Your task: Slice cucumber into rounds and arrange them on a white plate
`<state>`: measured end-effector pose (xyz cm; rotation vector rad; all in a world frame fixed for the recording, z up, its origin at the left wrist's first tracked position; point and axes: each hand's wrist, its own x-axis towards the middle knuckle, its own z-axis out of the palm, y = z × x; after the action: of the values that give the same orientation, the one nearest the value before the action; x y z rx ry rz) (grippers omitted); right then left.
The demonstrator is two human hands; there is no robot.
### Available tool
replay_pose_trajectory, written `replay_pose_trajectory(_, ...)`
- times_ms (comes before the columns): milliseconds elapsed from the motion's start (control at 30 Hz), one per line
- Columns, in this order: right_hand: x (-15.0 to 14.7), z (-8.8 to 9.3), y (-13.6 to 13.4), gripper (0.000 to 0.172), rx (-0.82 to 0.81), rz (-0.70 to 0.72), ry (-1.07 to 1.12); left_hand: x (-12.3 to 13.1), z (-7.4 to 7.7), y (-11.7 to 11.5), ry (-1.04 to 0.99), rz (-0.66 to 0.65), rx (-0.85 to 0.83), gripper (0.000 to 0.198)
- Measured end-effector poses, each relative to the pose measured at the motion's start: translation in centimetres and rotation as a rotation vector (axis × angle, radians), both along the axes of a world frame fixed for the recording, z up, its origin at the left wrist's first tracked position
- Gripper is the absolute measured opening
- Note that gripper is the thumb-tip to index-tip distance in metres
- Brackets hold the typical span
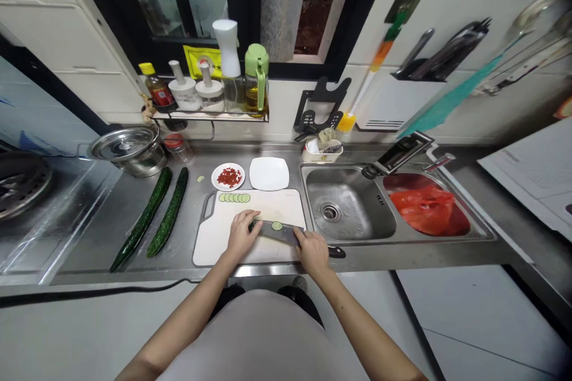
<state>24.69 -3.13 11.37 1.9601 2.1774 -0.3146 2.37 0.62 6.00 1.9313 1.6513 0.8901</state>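
My right hand (314,252) is wrapped round the handle end of a cleaver (287,234); the black butt of its handle sticks out to the right. At the blade's left end, my left hand (242,234) is closed, thumb and fingers on the tip. One cucumber slice (277,225) sits on the face of the blade. Beneath both hands lies a white cutting board (214,247) with a grey handle. Near its far edge, a row of overlapping cucumber slices (235,197) lies apart from the hands.
Two whole cucumbers (142,220) lie left of the board. Behind it stand a plate of chopped red pieces (229,177) and a white square plate (269,174). A sink (353,205) and a red plastic bag (424,208) are at right; a lidded pot (134,152) stands at left.
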Motion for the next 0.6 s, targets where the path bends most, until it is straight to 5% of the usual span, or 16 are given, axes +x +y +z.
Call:
replay_pose_trajectory(333,0.0,-0.3,0.1,0.049,0.078,0.113,0.036,1.4,1.8,1.1,0.125,-0.231,-0.092,0.029)
replay_pose_trajectory(600,0.0,-0.5,0.1,0.047,0.047,0.103,0.048,2.0,2.0,1.5,0.013,-0.238,-0.108,0.018)
